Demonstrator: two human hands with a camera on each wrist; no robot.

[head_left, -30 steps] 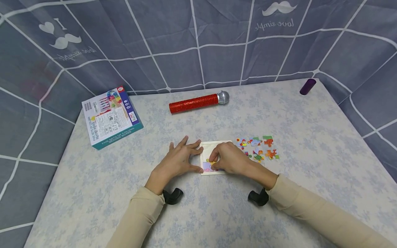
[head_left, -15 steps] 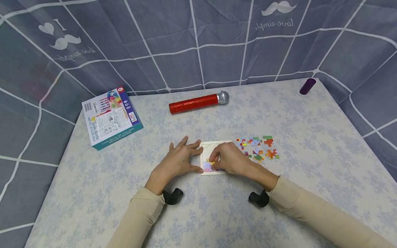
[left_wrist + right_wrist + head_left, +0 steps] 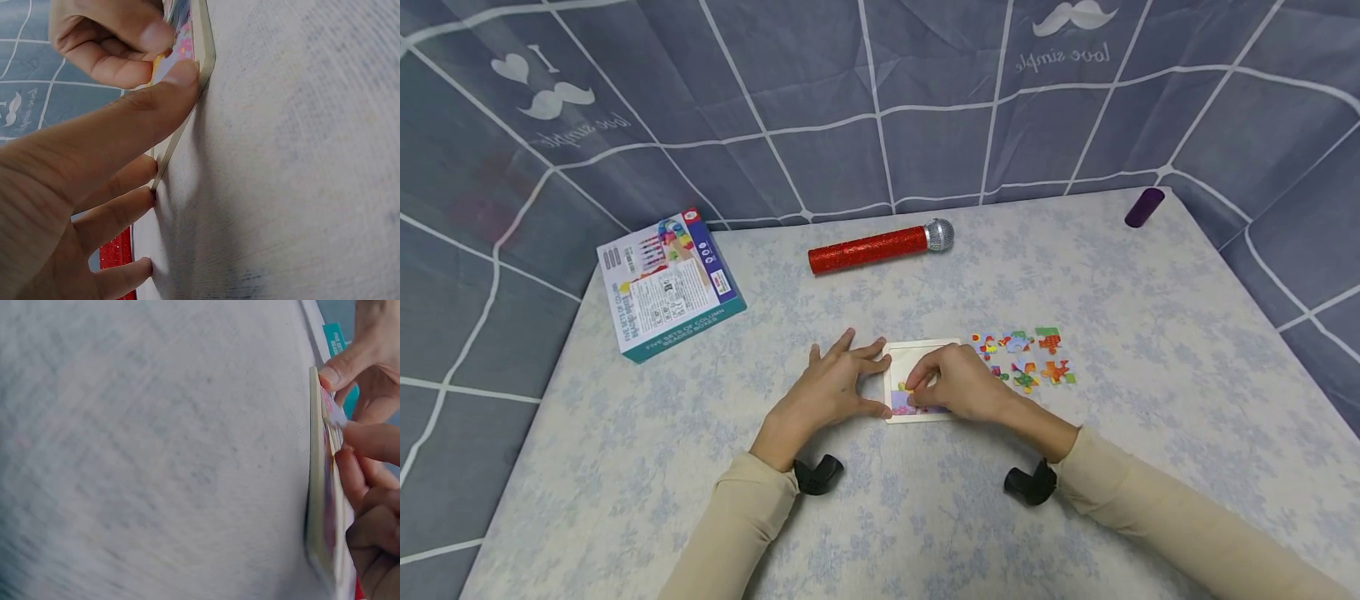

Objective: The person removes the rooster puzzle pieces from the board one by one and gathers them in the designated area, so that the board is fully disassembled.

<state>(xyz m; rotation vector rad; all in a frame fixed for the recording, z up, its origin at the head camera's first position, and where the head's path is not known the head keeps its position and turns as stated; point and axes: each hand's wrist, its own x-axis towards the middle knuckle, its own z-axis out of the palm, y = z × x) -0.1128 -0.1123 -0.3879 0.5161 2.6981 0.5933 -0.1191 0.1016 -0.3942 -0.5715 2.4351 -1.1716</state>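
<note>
A shallow pale puzzle tray lies flat on the table, with picture pieces along its near side. My left hand is spread at the tray's left edge; thumb and some fingertips touch the frame. My right hand is over the tray, its curled thumb and forefinger pinching a puzzle piece, mostly hidden by the fingers. A yellow-edged bit shows by these fingertips in the left wrist view. Beside them is a lilac-and-pink piece in the near left corner. Several loose puzzle pieces lie right of the tray.
A red glittery microphone lies behind the tray. At the back left is a boxed bead set, and a dark purple cylinder lies at the back right corner. A grey checked curtain borders the table.
My right hand's fingertips have shifted slightly up and left within the tray, and more of the near picture strip shows below them. My left hand stays where it was.
</note>
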